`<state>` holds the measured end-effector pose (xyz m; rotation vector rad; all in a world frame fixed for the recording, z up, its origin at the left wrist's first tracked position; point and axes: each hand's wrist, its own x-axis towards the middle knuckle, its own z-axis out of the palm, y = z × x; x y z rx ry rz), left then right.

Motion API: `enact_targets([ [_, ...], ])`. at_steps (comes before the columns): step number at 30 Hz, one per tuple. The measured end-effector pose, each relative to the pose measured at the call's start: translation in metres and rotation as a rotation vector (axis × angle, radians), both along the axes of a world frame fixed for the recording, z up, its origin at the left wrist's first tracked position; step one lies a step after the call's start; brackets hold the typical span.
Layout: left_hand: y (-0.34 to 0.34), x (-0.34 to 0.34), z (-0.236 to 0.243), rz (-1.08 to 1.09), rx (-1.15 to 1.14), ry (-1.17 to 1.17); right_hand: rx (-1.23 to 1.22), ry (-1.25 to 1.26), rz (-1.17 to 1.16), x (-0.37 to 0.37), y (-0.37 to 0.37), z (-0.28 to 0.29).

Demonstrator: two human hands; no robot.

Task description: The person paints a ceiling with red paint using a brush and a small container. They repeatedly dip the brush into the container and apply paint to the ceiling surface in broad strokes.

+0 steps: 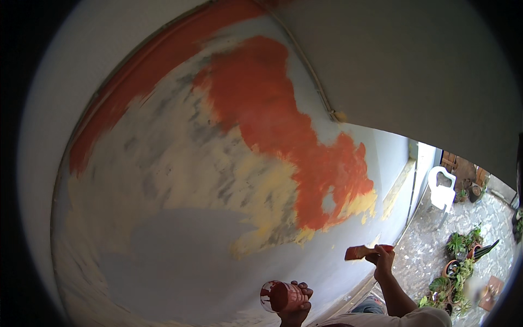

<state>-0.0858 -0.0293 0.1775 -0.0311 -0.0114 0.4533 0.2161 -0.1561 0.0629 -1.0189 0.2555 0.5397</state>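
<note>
My left hand (pixel 298 313) is wrapped round a clear jar (pixel 287 297) at the lower middle. The jar is tipped so its mouth shows red paint inside, and paint smears its rim. To the right, my right hand (pixel 383 264) grips a flat paintbrush (pixel 357 253) by its handle. The brush's bristles are coated in red and point left, apart from the wall as far as I can judge. Ahead is a wall (pixel 169 245) with a large, uneven patch of red paint (pixel 261 103) above both hands. Yellow and grey smears surround the patch.
A red band (pixel 128 82) follows the wall's upper left edge. A thin pipe (pixel 305 57) runs beside a grey overhang (pixel 414 71). At right, a white plastic chair (pixel 442 188) and several potted plants (pixel 456 272) stand on a speckled floor (pixel 418 240).
</note>
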Motion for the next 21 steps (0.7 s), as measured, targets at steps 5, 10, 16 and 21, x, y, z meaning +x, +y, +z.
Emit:
enact_targets([
  [5, 0.003, 0.028, -0.010, -0.072, -0.010, -0.022, 0.006, 0.120, 0.022, 0.000, -0.024, -0.025],
  [10, 0.003, 0.052, -0.015, -0.172, -0.020, -0.022, -0.039, 0.262, 0.023, 0.000, -0.034, -0.044],
  [16, 0.005, 0.075, -0.015, -0.228, -0.010, -0.024, 0.089, 0.234, 0.028, 0.005, -0.038, -0.062],
  [21, 0.007, 0.086, -0.018, -0.258, -0.023, -0.089, 0.190, 0.089, 0.056, 0.025, -0.034, -0.025],
])
